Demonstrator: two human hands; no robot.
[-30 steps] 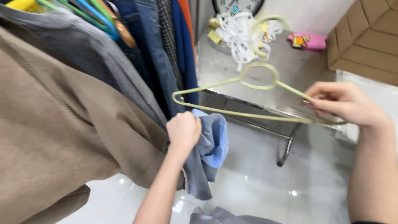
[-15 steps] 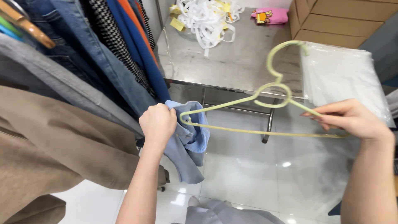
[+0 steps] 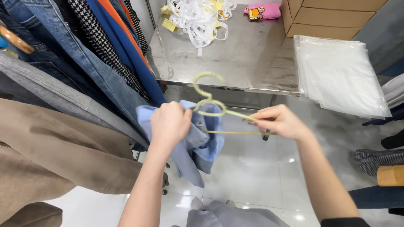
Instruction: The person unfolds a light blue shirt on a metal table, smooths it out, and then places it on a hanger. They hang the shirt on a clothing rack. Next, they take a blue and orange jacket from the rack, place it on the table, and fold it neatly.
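A steel table stands ahead, carrying white straps, a pink toy, boxes and a stack of clear bags. Hung clothes crowd the left, close beside the left hand. That hand, raised in front of the body, is clenched on a blue shirt. The right hand reaches in from the right, fingers pinching a pale green hanger whose left end sits in the shirt.

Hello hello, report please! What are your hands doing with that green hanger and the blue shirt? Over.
Left hand gripping light blue shirt. Right hand holding pale green hanger, one end inside shirt. Hanging clothes close at left.
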